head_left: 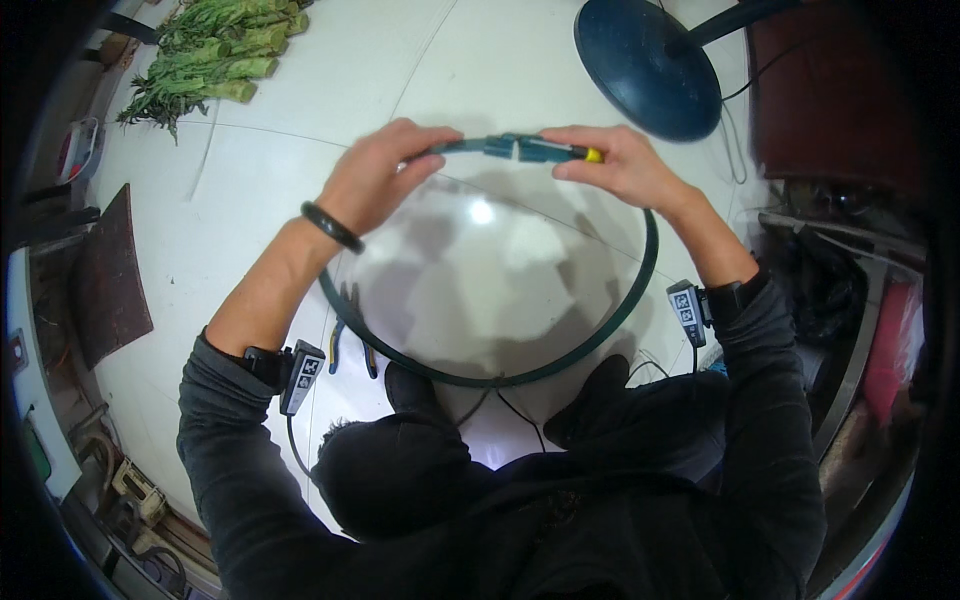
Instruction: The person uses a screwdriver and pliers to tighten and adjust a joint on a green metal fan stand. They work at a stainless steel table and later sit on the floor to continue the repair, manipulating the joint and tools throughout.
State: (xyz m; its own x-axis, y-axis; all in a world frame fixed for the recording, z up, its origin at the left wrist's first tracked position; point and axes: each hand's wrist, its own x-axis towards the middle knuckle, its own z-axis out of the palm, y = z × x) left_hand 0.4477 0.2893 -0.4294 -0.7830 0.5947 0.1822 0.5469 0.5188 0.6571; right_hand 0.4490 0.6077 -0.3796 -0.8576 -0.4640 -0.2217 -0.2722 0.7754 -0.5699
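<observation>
A dark green hoop (609,318) spans the space between my hands, with a jointed section (505,146) at the top. My left hand (385,170) is closed on the band left of that joint, with a dark bangle on the wrist. My right hand (617,165) grips the joint's right side, where a slim piece with a yellow end (592,155) shows under my fingers; whether it is a separate tool I cannot tell. Pliers with dark-and-yellow handles (369,360) lie on the floor inside and beside the hoop's left side.
Green leafy stalks (240,65) lie at upper left. A round dark stand base (640,70) with a cable is at upper right. A reddish-brown board (115,280) lies left. Shelving and a black bag (830,280) are at right. My knees are below.
</observation>
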